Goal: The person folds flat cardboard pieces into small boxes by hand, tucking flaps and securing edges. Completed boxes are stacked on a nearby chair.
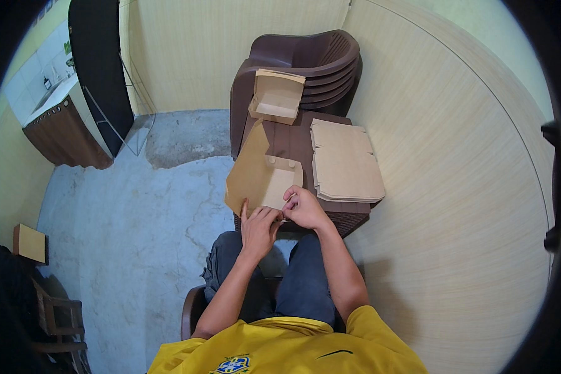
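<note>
A partly folded cardboard box (279,181) lies on the brown table (291,140) in front of me, its lid raised on the left side. At its near edge, my left hand (260,225) has its fingers bent over the front wall, with one finger stretched up along the lid. My right hand (303,207) pinches the near right corner of the same box, close to the left fingertips. The small flap between the fingers is mostly hidden. Farther back, a folded cardboard box (279,98) stands with its lid up.
A stack of flat cardboard blanks (346,161) lies on the table's right side. Stacked brown plastic chairs (318,65) stand behind the table, and a wooden-patterned wall (455,174) runs along the right. A curtained sink counter (68,131) is at the far left.
</note>
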A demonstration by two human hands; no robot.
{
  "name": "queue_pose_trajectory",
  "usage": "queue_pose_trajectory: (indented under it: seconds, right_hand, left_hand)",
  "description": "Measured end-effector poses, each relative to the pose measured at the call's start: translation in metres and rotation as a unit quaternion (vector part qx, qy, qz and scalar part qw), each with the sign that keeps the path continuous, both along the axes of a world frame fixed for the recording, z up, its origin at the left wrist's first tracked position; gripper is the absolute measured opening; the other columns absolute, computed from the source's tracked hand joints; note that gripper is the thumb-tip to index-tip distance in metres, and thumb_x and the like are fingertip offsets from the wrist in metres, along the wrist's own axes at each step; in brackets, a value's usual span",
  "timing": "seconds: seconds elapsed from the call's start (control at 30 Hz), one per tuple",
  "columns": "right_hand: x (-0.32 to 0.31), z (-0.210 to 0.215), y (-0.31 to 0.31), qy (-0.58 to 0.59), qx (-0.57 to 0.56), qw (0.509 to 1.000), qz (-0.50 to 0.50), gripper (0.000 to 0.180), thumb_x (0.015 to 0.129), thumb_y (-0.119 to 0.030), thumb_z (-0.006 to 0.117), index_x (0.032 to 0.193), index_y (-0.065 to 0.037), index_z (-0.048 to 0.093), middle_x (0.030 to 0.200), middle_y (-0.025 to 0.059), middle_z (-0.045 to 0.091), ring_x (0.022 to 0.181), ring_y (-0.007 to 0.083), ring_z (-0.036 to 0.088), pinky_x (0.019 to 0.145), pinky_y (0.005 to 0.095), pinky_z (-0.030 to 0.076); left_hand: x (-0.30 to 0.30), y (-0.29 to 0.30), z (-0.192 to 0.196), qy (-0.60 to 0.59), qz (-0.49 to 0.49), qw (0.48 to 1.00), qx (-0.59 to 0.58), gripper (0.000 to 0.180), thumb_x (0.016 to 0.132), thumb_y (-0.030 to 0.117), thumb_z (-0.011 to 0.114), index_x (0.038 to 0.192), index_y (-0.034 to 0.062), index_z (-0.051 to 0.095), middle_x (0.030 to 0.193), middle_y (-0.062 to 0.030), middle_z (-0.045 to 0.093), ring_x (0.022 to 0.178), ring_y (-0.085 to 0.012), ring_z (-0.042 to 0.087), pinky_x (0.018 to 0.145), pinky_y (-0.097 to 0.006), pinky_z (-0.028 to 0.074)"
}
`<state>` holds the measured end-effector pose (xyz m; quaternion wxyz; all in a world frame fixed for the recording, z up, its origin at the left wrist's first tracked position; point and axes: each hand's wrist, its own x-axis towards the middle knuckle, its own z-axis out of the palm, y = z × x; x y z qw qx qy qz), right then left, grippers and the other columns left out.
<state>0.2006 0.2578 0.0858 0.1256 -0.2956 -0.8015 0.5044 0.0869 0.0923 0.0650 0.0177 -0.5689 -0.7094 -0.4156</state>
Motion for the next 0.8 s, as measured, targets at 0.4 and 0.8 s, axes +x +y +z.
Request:
queue_pose_trajectory:
  seconds: [0.4,0.8]
  right_hand:
    - [0.000,-0.020,0.007,0.055,0.000,0.998,-0.013,0.026,0.082,-0.001,0.079,0.103,0.001,0.064,0.088,0.0116,0.074,0.082,0.0189,0.073,0.075,0.0357,0.059]
    - [0.019,0.013,-0.021,0.115,0.236,0.965,0.000,0.018,0.082,-0.008,0.080,0.099,-0.006,0.073,0.106,0.0113,0.072,0.116,0.0343,0.064,0.106,0.0463,0.051]
  left_hand:
    - [0.002,0.000,-0.003,-0.024,0.007,1.000,0.011,0.013,0.092,0.017,0.083,0.102,0.0142,0.076,0.097,0.0008,0.075,0.105,-0.0232,0.072,0.130,-0.065,0.022]
    - [0.006,0.008,-0.006,0.025,0.049,0.998,0.008,0.013,0.098,0.023,0.077,0.106,0.0137,0.078,0.110,-0.0023,0.075,0.120,-0.0249,0.068,0.130,-0.066,0.021]
